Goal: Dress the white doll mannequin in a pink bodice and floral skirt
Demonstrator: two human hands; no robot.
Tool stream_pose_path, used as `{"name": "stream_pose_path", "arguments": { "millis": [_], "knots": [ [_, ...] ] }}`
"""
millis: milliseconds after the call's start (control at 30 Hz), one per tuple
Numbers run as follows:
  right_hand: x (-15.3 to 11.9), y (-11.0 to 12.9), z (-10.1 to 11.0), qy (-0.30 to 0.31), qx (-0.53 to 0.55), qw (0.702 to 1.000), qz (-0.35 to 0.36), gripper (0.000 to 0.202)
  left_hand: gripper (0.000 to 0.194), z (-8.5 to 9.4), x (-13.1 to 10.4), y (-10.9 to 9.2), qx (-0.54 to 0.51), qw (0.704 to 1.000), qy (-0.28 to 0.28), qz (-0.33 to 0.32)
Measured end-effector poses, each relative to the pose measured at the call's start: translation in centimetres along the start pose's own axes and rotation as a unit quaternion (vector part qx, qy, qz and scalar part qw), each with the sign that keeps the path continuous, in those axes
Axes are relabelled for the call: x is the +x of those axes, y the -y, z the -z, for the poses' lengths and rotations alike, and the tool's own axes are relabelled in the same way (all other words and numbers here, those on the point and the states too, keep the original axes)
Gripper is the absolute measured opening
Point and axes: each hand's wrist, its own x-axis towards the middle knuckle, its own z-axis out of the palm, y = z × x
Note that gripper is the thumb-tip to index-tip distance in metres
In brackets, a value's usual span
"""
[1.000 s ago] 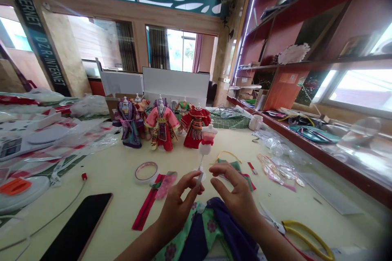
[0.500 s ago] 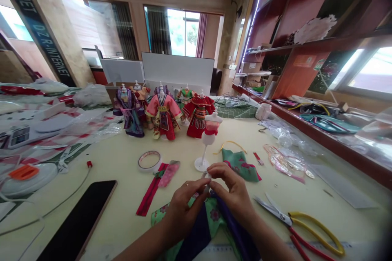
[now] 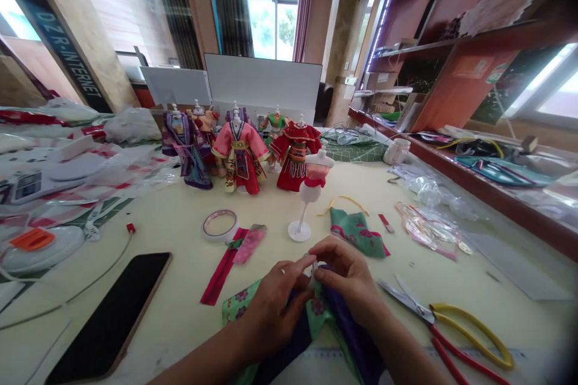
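Observation:
My left hand (image 3: 277,301) and my right hand (image 3: 345,277) meet near the front middle of the table, their fingertips pinched on a small whitish strip (image 3: 315,267). What the strip is made of cannot be made out. Beneath both hands spreads a doll-sized cloth piece, green with flowers (image 3: 318,308) and dark purple, partly covered by my hands and forearms. Just beyond my fingers stands a small white dress form (image 3: 310,192) with a pink and red band round its chest. Scissors (image 3: 424,313) with one yellow and one red handle lie open-bladed beside my right forearm.
Several dressed doll forms (image 3: 241,156) stand at the back. A tape roll (image 3: 235,230), a red strip (image 3: 223,274) and a black phone (image 3: 112,313) lie to the left. Green cloth (image 3: 356,233) and plastic bags (image 3: 427,189) are on the right. A ruler runs along the front.
The view has tipped down and shifted slightly. My fingers have drawn closer together round the whitish strip, which now stands more upright. Other things on the table stay in place.

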Motion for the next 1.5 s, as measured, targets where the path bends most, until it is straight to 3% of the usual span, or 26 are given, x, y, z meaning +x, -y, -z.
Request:
{"name": "stream_pose_path", "arguments": {
  "millis": [133,300,433,600,700,833,967,1133,1233,1300,1400,1500],
  "knots": [
    [-0.2,-0.3,0.1,0.0,0.031,0.999,-0.019,0.018,0.055,-0.1,0.0,0.2,0.017,0.999,0.002,-0.036],
    [-0.2,-0.6,0.2,-0.003,0.068,0.997,-0.019,0.019,0.052,-0.1,-0.1,0.1,0.03,0.999,0.007,-0.024],
    [0.0,-0.6,0.1,-0.011,0.075,0.997,-0.012,0.017,0.039,-0.1,0.0,0.0,0.037,0.999,-0.015,-0.008],
    [0.0,-0.4,-0.3,-0.009,0.029,1.0,0.008,0.014,0.002,0.0,0.4,-0.3,0.063,0.997,-0.031,-0.001],
    [-0.1,-0.6,-0.2,-0.024,0.016,1.0,-0.007,0.017,0.005,0.2,0.9,-0.4,0.071,0.997,-0.036,-0.011],
    [0.1,-1.1,0.3,-0.082,0.011,0.996,-0.031,0.024,0.007,2.4,1.3,-0.1,0.071,0.995,-0.066,-0.003],
    [0.6,-1.4,0.9,-0.134,-0.007,0.99,-0.034,0.024,0.013,6.7,-0.2,1.3,0.156,0.976,-0.126,0.08],
    [1.1,-1.2,1.5,-0.178,-0.018,0.983,-0.032,0.022,0.02,10.8,-4.4,4.3,0.333,0.92,-0.052,0.199],
    [1.2,-1.2,1.9,-0.18,-0.054,0.982,-0.023,0.021,0.024,11.3,-6.3,5.8,0.395,0.896,-0.026,0.203],
    [1.3,-1.3,2.2,-0.16,-0.141,0.977,-0.015,0.023,0.025,11.1,-6.9,6.4,0.418,0.887,-0.011,0.196],
    [1.3,-1.6,2.7,-0.116,-0.295,0.948,-0.017,0.025,0.024,10.8,-7.3,6.7,0.43,0.882,0.01,0.192],
    [1.2,-1.9,3.2,-0.079,-0.38,0.921,-0.038,0.018,0.021,10.8,-7.5,6.7,0.419,0.886,0.019,0.197]
  ]
}}
